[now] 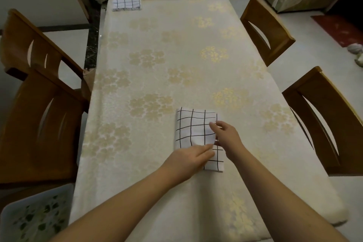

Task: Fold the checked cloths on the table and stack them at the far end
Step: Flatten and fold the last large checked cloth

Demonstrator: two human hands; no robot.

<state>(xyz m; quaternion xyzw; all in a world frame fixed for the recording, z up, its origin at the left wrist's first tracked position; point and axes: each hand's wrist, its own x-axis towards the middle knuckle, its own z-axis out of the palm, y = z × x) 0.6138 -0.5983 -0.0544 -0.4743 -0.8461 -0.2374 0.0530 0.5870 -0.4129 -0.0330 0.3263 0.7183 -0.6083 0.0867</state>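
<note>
Two flat, open hands, our left hand (pixel 191 158) and right hand (pixel 225 134), press the checked cloth (pixel 193 129); lifting carelessly could spring its fold.

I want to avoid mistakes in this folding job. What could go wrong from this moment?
1. The near checked cloth is only partly folded; its lower layer sticks out to the right, so the edges may end up uneven.
2. The left hand lies flat on it and the right hand touches its right edge; lifting either could let the fold spring open.
3. The folded stack sits at the far left corner of the table, a long carry, during which the cloth may unfold.
</note>
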